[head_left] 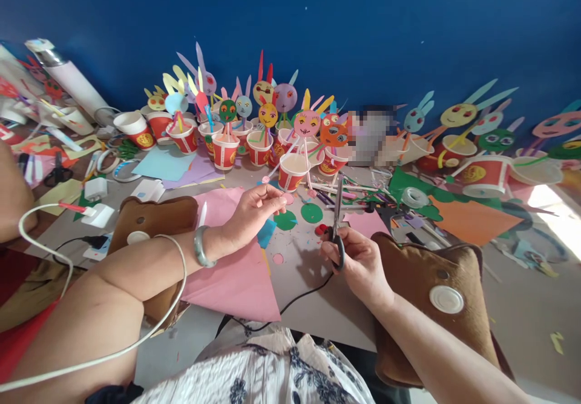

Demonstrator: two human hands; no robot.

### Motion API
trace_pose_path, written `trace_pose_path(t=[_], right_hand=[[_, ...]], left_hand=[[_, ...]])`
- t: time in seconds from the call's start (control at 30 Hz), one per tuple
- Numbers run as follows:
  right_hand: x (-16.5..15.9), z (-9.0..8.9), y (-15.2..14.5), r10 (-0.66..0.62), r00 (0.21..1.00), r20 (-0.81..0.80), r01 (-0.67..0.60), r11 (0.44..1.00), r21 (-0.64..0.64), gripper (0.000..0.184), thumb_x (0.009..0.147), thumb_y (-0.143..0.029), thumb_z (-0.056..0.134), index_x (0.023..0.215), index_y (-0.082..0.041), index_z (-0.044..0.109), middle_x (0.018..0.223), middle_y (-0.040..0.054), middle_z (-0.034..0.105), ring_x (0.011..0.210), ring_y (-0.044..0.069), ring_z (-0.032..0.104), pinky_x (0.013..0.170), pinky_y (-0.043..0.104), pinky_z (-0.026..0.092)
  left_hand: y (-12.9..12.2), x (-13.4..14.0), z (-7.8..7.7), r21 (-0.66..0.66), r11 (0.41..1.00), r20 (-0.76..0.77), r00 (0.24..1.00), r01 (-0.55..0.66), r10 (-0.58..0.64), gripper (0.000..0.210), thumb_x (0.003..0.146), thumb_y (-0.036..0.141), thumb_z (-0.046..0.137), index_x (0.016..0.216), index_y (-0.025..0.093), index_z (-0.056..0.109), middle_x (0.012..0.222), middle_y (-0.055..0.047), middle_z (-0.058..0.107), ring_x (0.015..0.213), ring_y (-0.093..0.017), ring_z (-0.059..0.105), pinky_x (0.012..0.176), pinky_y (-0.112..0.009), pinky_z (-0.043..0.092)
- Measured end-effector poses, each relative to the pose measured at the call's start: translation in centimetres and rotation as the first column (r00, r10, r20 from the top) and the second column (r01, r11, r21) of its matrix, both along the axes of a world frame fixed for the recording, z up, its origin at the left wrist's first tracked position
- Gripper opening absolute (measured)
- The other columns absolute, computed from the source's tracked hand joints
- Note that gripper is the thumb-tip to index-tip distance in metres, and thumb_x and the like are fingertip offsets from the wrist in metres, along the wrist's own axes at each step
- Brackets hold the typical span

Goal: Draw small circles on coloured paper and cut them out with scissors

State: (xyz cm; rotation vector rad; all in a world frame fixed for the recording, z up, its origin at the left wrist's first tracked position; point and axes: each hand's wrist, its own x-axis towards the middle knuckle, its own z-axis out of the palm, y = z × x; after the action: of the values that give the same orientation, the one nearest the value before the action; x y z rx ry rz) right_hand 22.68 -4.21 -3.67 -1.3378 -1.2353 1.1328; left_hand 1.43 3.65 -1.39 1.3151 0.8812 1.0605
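My right hand (358, 261) grips black-handled scissors (338, 222), blades pointing up and away from me. My left hand (254, 210) pinches a small pink paper circle (288, 198) between thumb and fingers, just left of the blades. A jade bangle sits on my left wrist. Below the hands lie a large pink paper sheet (236, 271), two green paper discs (311, 212) and small pink and red cut-outs on the grey table (313, 307).
Many red-and-white paper cups (290, 172) with paper bunny faces on sticks crowd the back of the table. Brown plush warmers lie left (149, 216) and right (431, 295). A white cable (45, 234) and a black cord (299, 298) cross near me. Tape rolls, paper scraps, blue wall behind.
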Motion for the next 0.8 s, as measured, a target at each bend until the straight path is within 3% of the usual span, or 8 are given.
trace_pose_path(t=[0.23,0.43,0.7,0.8], right_hand=[[0.4,-0.36,0.3,-0.208,0.972,-0.111,0.222,0.966,0.134,0.033,0.077,-0.047,0.076,0.074,-0.021,0.057,0.057,-0.0036,0.055,0.04,0.007,0.038,0.033,0.021,0.028],[0.61,-0.83,0.2,-0.181,0.98,-0.078,0.19,0.972,0.137,0.03,0.079,-0.045,0.075,0.074,-0.02,0.058,0.059,-0.0028,0.057,0.04,0.007,0.037,0.033,0.021,0.028],[0.26,-0.8,0.23,-0.164,0.983,-0.077,0.173,0.977,0.121,0.03,0.077,-0.044,0.077,0.074,-0.02,0.061,0.069,0.0019,0.065,0.046,0.009,0.045,0.035,0.021,0.031],[0.3,-0.81,0.23,-0.164,0.983,-0.079,0.172,0.979,0.113,0.029,0.077,-0.043,0.078,0.075,-0.02,0.061,0.067,0.001,0.063,0.043,0.007,0.041,0.034,0.021,0.028]], left_hand=[[-0.23,0.24,0.29,-0.026,1.0,-0.017,1.0,0.005,-0.006,0.025,0.081,0.04,0.068,0.079,0.015,0.063,0.075,-0.001,0.064,0.076,-0.013,0.06,0.073,-0.026,0.048],[-0.15,-0.03,0.17,-0.002,0.999,-0.049,0.998,0.035,-0.035,0.026,0.08,0.04,0.069,0.077,0.016,0.064,0.077,-0.001,0.065,0.077,-0.013,0.059,0.071,-0.026,0.046],[-0.17,0.08,0.29,-0.068,0.997,-0.06,0.997,0.045,-0.049,0.022,0.079,0.036,0.068,0.076,0.015,0.064,0.075,-0.001,0.063,0.073,-0.012,0.057,0.067,-0.025,0.044],[-0.26,0.15,0.38,-0.086,0.995,-0.064,0.996,0.051,-0.057,0.022,0.08,0.036,0.068,0.077,0.014,0.065,0.073,-0.001,0.062,0.072,-0.012,0.056,0.067,-0.025,0.044]])
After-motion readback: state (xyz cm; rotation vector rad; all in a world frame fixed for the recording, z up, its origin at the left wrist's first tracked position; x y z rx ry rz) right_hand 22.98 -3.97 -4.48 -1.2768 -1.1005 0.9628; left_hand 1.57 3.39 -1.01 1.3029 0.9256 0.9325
